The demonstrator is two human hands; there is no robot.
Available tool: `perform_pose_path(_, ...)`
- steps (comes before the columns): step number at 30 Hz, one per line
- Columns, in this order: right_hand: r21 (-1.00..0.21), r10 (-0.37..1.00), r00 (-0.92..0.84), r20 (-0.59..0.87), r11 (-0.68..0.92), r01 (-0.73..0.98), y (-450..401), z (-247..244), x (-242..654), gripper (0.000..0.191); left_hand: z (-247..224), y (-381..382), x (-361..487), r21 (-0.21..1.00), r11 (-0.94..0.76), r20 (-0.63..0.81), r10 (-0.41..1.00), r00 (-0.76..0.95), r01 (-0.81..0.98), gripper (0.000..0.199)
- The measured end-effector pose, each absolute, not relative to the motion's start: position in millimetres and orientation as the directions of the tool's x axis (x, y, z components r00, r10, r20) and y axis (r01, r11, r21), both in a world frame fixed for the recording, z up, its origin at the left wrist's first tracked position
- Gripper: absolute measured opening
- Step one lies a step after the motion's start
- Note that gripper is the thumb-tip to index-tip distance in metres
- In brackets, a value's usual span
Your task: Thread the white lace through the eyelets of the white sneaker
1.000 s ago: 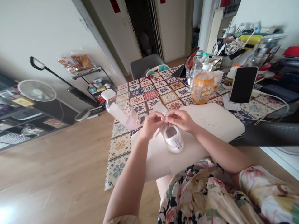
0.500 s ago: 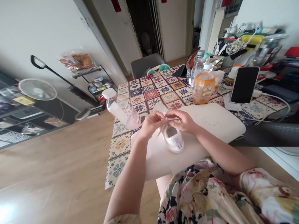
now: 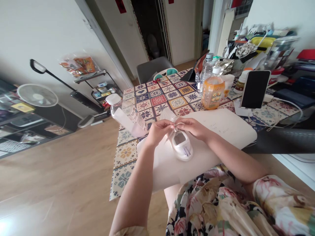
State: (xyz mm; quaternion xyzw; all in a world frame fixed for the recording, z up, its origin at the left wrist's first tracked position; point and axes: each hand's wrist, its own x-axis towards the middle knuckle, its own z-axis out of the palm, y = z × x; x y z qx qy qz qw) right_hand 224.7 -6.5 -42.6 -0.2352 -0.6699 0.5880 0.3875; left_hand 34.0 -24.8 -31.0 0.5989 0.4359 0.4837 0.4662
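Note:
A small white shoe point(image 3: 185, 151) rests on a pale mat point(image 3: 219, 124), its heel towards me and its opening facing up. Pale laces point(image 3: 176, 129) rise from its front. My left hand point(image 3: 160, 131) pinches a lace at the shoe's front left. My right hand point(image 3: 194, 128) pinches a lace close beside it, the fingertips of both hands nearly meeting above the shoe. The toe is mostly hidden behind my hands, with clear plastic point(image 3: 167, 114) showing just beyond them.
A tilted clear container with a white lid point(image 3: 113, 99) stands left of my hands. At the right are an orange bottle point(image 3: 213, 93), a clear bottle point(image 3: 207, 70) and a phone on a stand point(image 3: 255, 89). Red scissors point(image 3: 157, 80) lie near the far edge.
My fingertips have shifted slightly, and the lace loop between them shows more clearly above the shoe. The whole view has moved a little.

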Motion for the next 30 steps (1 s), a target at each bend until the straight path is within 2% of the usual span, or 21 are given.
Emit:
perform_pose_path(3,-0.964,0.752,-0.606,0.261,0.235,-0.123,-6.9,-43.1,225.3,0.017,-30.2,-24.9,33.2,0.974,-0.199,0.180,0.971,0.158,0.109,0.038)
perform_pose_path(5,-0.924,0.758,-0.552,0.348,0.378,-0.063,-7.4,-45.0,223.9,0.013,-29.1,-25.5,33.4,0.970,-0.207,0.185,0.968,0.169,0.124,0.038)
perform_pose_path(7,-0.810,0.719,-0.464,0.518,0.587,0.005,-8.6,-46.8,221.2,0.014,-28.0,-26.3,34.2,0.969,-0.207,0.182,0.967,0.179,0.135,0.038)
perform_pose_path(9,-0.647,0.610,-0.395,0.687,0.761,0.049,-10.1,-47.6,218.5,0.012,-27.2,-27.0,35.3,0.971,-0.187,0.158,0.970,0.187,0.148,0.039)
perform_pose_path(11,-0.513,0.498,-0.359,0.789,0.856,0.062,-11.3,-47.2,216.9,0.006,-26.9,-27.1,36.0,0.974,-0.161,0.131,0.974,0.183,0.160,0.039)
perform_pose_path(13,-0.448,0.442,-0.338,0.831,0.892,0.063,-12.0,-45.7,217.1,0.008,-27.3,-26.3,35.8,0.978,-0.137,0.108,0.978,0.181,0.159,0.039)
perform_pose_path(15,-0.439,0.424,-0.350,0.836,0.898,0.039,-12.1,-43.5,219.3,0.009,-28.4,-24.6,34.5,0.982,-0.115,0.086,0.978,0.188,0.148,0.038)
perform_pose_path(18,-0.488,0.428,-0.429,0.796,0.872,-0.037,-12.3,-39.7,224.8,0.012,-32.0,-20.4,31.4,0.983,-0.094,0.063,0.979,0.196,0.155,0.035)
perform_pose_path(23,-0.623,0.473,-0.553,0.686,0.774,-0.112,-14.7,-37.8,233.2,0.019,-42.0,-12.7,26.4,0.929,-0.176,0.169,0.984,0.049,0.324,0.023)
perform_pose_path(30,-0.643,0.455,-0.594,0.663,0.752,-0.143,-14.9,-39.4,233.4,0.018,-44.8,-11.1,27.3,0.870,-0.194,0.217,0.976,0.003,0.454,0.012)
